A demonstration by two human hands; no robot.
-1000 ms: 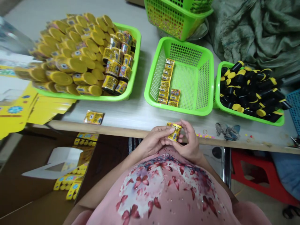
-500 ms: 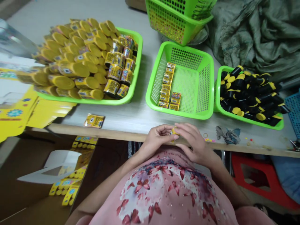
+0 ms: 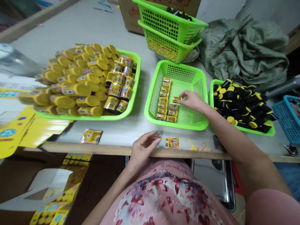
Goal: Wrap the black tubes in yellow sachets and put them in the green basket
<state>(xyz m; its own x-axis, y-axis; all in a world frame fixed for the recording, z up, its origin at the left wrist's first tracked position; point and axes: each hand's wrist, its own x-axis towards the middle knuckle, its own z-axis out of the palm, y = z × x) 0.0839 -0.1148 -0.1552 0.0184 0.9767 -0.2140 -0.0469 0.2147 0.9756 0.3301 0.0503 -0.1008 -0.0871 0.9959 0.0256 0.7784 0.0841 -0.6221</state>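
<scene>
My right hand (image 3: 191,100) reaches into the middle green basket (image 3: 150,109), its fingers pinching a small yellow printed wrapper packet (image 3: 177,99). Similar packets (image 3: 162,104) stand in a row along the basket's left side, with a short second row (image 3: 172,113) beside it. My left hand (image 3: 145,143) rests at the table edge, fingers loosely curled and apart, holding nothing. Just right of it lies a flat yellow printed label (image 3: 172,142). Farther left on the table is a small stack of yellow labels (image 3: 91,136).
At left, a green basket (image 3: 138,72) is heaped with yellow-capped tubs (image 3: 77,89). Black tubes with yellow caps (image 3: 239,103) fill the right basket (image 3: 272,130). Stacked green baskets (image 3: 168,31), a carton (image 3: 130,15) and a grey-green sack (image 3: 236,50) stand behind. Small yellow bits (image 3: 199,148) lie near the edge.
My hands have parted. The right one has carried a packet forward into the middle basket, while the left stays near the table edge. A flat label now shows on the table; the view has shifted.
</scene>
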